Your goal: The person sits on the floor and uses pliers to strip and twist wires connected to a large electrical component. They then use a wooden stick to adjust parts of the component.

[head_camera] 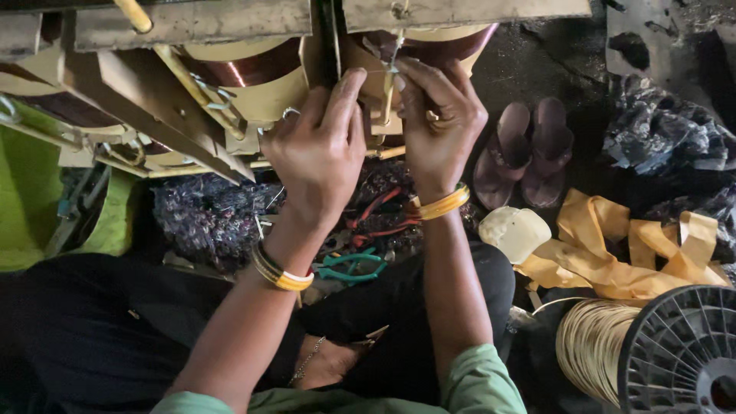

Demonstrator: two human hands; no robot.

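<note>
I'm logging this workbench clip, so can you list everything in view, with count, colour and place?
Wound coils: several, copper with cream wrapping, in the frame up top.
Metal frame: one, dull grey-tan, across the top.
Sandals: one pair, brownish purple, on the floor at right.
Tape strip: one loose heap, yellow, right of the lap.
Spool: one, grey flange with pale yellow winding, bottom right.
Pliers: one teal-handled, one red-handled just above, on the lap.
Tub: one, green, far left.
Bangles: gold, on both wrists.
Left hand: fingertips pinched at the coil.
Right hand: pinching a thin strip at the coil.
</note>
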